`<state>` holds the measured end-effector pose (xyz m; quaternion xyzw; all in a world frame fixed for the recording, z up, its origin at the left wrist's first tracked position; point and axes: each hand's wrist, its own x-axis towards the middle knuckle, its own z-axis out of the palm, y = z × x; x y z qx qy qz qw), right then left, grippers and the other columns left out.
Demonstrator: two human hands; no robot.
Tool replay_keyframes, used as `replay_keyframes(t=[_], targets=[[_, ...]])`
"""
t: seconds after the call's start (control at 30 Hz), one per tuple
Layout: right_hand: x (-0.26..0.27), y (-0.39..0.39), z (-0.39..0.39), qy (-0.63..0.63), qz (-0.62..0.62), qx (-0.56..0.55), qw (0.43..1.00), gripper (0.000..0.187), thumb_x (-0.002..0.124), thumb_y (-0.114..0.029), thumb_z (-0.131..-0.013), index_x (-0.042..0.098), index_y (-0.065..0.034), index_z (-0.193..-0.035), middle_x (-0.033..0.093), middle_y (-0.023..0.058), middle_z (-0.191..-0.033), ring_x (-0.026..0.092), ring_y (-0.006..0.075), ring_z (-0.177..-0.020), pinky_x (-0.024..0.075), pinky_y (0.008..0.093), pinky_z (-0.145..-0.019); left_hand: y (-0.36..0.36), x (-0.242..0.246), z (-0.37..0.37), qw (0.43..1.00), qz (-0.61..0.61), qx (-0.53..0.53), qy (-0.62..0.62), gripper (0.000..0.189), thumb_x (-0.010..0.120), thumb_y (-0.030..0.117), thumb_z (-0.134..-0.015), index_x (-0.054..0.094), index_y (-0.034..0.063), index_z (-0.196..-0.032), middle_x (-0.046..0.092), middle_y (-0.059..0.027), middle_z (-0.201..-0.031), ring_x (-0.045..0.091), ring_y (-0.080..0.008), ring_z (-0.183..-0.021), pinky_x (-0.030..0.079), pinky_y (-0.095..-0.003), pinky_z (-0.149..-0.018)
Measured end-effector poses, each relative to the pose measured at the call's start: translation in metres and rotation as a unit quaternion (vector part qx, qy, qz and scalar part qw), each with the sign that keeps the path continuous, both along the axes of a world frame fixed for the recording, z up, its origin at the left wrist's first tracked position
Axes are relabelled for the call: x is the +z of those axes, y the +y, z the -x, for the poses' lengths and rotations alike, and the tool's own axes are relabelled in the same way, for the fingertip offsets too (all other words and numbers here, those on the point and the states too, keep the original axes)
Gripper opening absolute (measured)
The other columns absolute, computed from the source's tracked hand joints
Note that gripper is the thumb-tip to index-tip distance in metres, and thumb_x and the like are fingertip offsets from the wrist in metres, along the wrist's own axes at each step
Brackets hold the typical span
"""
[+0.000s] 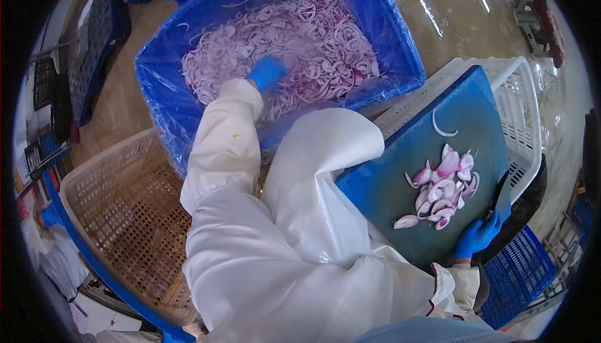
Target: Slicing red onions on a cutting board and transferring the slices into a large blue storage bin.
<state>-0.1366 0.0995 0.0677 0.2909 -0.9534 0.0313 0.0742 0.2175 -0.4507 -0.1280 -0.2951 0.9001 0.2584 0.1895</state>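
My left hand [270,73], in a blue glove, is at the sliced red onions [300,47] in a blue crate [396,30]. A clear plastic liner covers the crate's inside. Motion blurs the hand, and its fingers cannot be made out. At the right edge of a blue cutting board [375,188], my right hand [479,235], gloved too, grips a kitchen knife [498,192] by its dark handle. Onion pieces [443,190] lie heaped on the board. One thin onion strip [441,127] curls apart from them, farther up the board.
A white plastic crate [528,108] stands under the board. To my left is a stained perforated basket [127,216]. A blue basket [519,272] stands at the lower right. Another person's gloved hand [50,215] shows at far left. Wet floor [460,14] shines beyond.
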Motion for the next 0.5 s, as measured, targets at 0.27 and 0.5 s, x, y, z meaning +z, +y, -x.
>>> replay_keyframes(t=[0.27,0.5], targets=[[0.000,0.012,0.000,0.004,0.001,-0.010,1.000,0.047,0.046,0.001,-0.073,0.049,-0.0007,-0.120,0.049,0.0194,-0.113,0.048,0.0343,-0.104,0.0375,0.0402,-0.091,-0.025,0.030,0.047,0.947,-0.091,0.211,0.224,0.049,0.055,0.005,-0.073,0.055,0.0163,-0.121,0.061,-0.0121,-0.111,0.062,-0.0204,-0.083,0.049,-0.0310,-0.074],[0.003,0.010,-0.001,-0.003,-0.005,-0.003,1.000,0.044,0.046,-0.002,-0.076,0.048,0.0003,-0.120,0.049,0.0198,-0.114,0.048,0.0349,-0.104,0.0363,0.0407,-0.092,-0.098,-0.040,-0.023,0.910,0.320,0.263,-0.021,0.040,0.050,0.020,-0.074,0.062,0.0197,-0.112,0.049,-0.0120,-0.128,0.044,-0.0353,-0.117,0.038,-0.0443,-0.096]])
